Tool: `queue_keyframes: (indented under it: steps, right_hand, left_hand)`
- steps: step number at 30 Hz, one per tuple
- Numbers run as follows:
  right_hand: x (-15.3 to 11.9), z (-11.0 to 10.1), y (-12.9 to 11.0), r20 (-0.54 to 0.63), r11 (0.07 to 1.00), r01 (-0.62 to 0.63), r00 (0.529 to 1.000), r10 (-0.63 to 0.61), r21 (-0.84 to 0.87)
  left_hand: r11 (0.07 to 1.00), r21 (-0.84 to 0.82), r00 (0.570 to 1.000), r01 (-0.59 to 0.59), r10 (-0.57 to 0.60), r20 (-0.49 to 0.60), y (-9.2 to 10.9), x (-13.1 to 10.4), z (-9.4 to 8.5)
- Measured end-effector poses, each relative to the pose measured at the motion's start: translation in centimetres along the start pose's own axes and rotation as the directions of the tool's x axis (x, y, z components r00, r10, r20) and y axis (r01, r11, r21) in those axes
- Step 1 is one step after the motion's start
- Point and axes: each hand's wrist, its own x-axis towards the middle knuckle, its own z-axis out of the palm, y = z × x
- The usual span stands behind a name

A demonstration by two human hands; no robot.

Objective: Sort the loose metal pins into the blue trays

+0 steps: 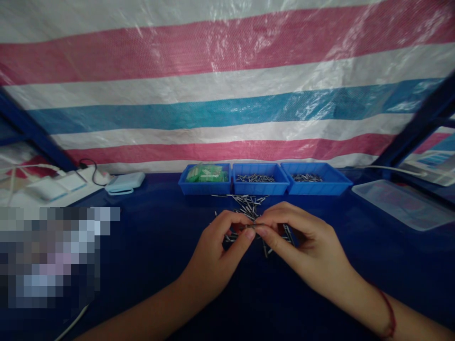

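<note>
My left hand (222, 246) and my right hand (305, 239) meet over the middle of the dark blue table. Thumb and forefinger of each pinch a small thin metal pin (255, 225), whose exact kind is too small to make out. Fingertips of both hands nearly touch, hiding most of it. Beneath and behind them lies a loose pile of slender metal pins (249, 204), partly covered by the hands. Just beyond the pile, a blue bin (261, 188) and another blue bin (316, 188) hold small metal pieces. A third blue bin (202, 188) contains green plastic packets (208, 173).
A translucent plastic lid (408, 203) lies at the right. On the left are a light blue device (125, 182), a white power strip (67, 187) with cables, and a pixelated patch. A striped plastic sheet (227, 113) hangs behind the table (149, 237).
</note>
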Motion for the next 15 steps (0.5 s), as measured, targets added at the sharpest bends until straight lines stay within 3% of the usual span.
queue_keyframes:
  steps: [7,15]
  right_hand:
    - [0.0,0.0,0.6,0.049,0.998,-0.008,0.999,0.011,-0.059]
    - [-0.1,0.2,1.0,0.194,0.999,-0.026,0.98,0.034,-0.043]
  left_hand:
    - [1.0,-0.023,0.997,0.002,-0.003,-0.077,0.0,-0.2,0.1]
    - [1.0,-0.024,0.996,0.02,-0.022,-0.089,0.2,-0.1,0.0]
